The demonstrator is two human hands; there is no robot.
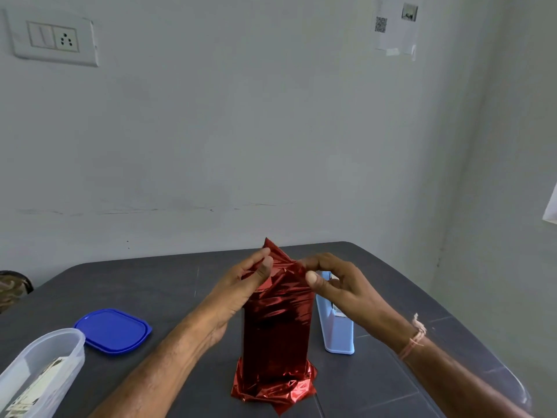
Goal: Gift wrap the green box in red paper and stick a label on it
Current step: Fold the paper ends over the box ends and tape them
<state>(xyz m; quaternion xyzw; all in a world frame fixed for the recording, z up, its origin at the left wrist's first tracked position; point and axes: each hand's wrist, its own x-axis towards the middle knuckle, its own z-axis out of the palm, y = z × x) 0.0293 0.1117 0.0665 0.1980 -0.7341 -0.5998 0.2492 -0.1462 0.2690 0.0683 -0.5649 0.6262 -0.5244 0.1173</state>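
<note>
head view, left to right. one clear container point(45, 366) stands at the left edge of the counter point(391, 297). it holds printed slips; whether these are labels cannot be told. one blue lid point(113, 330) lies flat just beside it, off the container.

the left hand point(250, 279) is raised at the upper left of the package. its fingers point(260, 254) and thumb are closed together on a fold of the red paper point(275, 333).

the green box is not visible: one box-shaped package, fully covered in red paper, stands at the centre of the counter. its long axis is vertical. loose paper flares on the counter around its base and rises to a point above its top.

the right hand point(334, 282) is at the upper right of the package, fingers curled and pinching the paper against the thumb.

key relation: the open top end lies directly between the two hands, just below the fingertips, and both hands are equally near it. the next fold is judged to go downward onto the top face.

one light blue tape dispenser point(337, 330) stands just behind the right hand, near the package.
</note>
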